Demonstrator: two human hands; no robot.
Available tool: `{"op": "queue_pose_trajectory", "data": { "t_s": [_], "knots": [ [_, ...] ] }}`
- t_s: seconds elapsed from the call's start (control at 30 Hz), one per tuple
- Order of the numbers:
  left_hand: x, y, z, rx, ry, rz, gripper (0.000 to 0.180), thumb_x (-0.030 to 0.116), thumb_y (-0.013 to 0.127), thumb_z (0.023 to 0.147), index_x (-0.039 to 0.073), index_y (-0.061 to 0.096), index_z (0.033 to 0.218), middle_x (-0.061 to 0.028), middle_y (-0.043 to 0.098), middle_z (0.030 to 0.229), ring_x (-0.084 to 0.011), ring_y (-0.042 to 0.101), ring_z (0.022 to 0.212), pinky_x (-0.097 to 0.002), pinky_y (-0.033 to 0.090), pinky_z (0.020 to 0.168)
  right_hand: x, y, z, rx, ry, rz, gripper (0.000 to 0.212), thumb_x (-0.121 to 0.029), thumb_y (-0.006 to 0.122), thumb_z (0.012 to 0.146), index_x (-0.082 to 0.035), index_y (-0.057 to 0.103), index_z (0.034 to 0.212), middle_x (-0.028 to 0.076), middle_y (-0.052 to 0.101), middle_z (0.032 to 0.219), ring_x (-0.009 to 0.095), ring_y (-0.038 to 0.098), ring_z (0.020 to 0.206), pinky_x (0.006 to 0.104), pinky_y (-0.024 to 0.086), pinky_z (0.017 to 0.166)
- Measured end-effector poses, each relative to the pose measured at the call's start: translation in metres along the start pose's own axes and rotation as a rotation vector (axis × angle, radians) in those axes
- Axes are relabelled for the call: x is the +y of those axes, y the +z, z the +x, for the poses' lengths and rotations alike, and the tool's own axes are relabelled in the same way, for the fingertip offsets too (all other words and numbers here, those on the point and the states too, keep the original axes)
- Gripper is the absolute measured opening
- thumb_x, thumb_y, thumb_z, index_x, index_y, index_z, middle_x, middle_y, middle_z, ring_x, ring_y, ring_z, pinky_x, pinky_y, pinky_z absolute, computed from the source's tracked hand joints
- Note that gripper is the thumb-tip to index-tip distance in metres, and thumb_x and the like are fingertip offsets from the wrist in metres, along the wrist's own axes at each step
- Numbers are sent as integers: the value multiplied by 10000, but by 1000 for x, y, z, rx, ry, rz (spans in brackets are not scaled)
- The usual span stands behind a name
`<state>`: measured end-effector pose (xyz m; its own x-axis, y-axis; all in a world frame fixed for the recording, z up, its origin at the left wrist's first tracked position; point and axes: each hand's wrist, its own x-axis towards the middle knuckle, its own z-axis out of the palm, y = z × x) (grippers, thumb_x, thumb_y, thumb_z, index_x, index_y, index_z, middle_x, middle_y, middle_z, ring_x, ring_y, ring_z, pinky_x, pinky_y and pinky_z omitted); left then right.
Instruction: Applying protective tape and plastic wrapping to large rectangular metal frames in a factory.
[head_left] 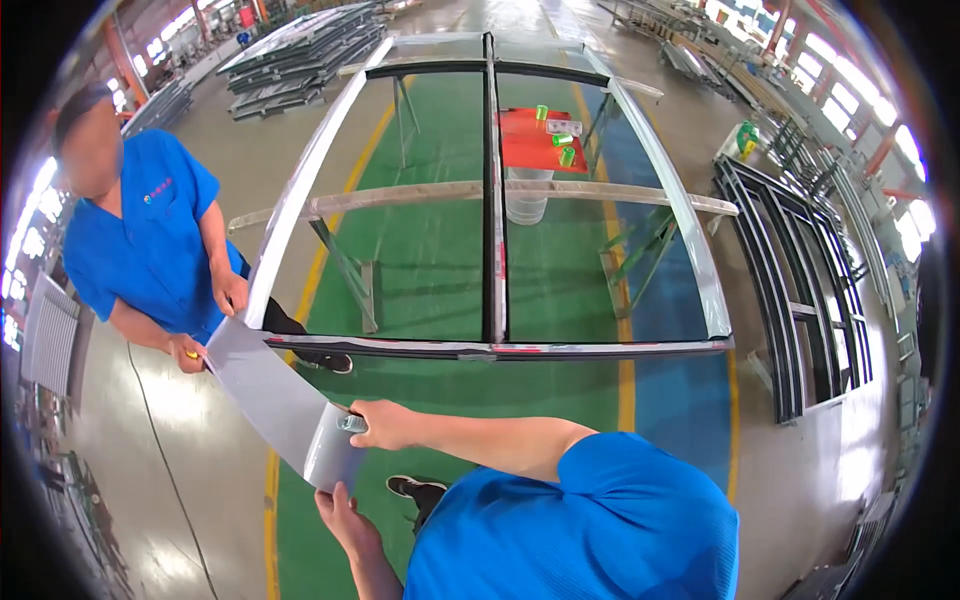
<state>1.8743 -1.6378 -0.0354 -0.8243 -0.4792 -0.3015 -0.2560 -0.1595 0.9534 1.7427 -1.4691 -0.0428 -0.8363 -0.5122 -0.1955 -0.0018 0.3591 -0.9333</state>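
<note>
A roll of grey film (330,450) is held in front of me, with a strip of film (265,380) stretched from it toward a co-worker on the left. My right hand (385,425) grips the roll's upper end, by the core. Around the lower end are the fingers of my left hand (342,510), partly hidden by the roll. Both hands of the co-worker (190,352) hold the strip's far end, near the front left corner of a large window frame (420,347). That frame lies flat, with pale side bars and a dark middle bar.
Wooden beams (420,197) on green trestles (345,270) carry the frame. Inside its right opening show a red board (535,150) with green rolls and a white bucket (527,200) below. Dark frames (795,290) lean at the right; stacked profiles (295,60) stand at the back left.
</note>
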Motion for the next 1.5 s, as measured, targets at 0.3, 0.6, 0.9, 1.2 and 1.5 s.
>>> {"op": "queue_pose_trajectory", "data": {
  "t_s": [0.3,0.6,0.9,1.2,1.5],
  "knots": [
    [-41,122,-172,-112,-147,-31,375,175,552,918,42,516,1267,-29,587,1135,-132,525,986,-326,372,820,67,-110,-178,-67,44,-23,556,-290,716,808,8,544,1245,236,662,1085,390,642,1017,449,510,876],
    [-99,222,-333,-270,-153,-198,502,131,613,868,-60,476,1312,-69,573,1205,-162,519,1031,-287,389,880,123,-206,-347,-82,69,-38,545,-298,720,814,-7,547,1241,239,653,1108,382,636,1036,434,503,881],
    [-146,352,-503,-263,-220,-281,649,159,668,866,-39,391,1418,-128,506,1375,-217,478,1259,-361,318,1105,178,-329,-494,-183,154,-92,539,-356,714,851,-12,542,1230,189,676,1024,323,648,952,398,499,840],
    [-180,541,-613,-192,-148,-296,603,236,695,891,-8,433,1375,-110,559,1305,-205,520,1210,-357,394,1040,250,-508,-588,-288,69,-42,505,-309,720,839,-1,557,1205,209,665,1051,336,646,986,397,491,844],
    [-216,725,-658,-370,-204,-351,583,287,607,966,-21,408,1420,-130,546,1334,-203,518,1212,-344,391,1056,319,-676,-663,-221,185,-173,323,-217,720,850,-36,595,1087,25,596,767,108,562,613,257,465,560]
  ]
}}
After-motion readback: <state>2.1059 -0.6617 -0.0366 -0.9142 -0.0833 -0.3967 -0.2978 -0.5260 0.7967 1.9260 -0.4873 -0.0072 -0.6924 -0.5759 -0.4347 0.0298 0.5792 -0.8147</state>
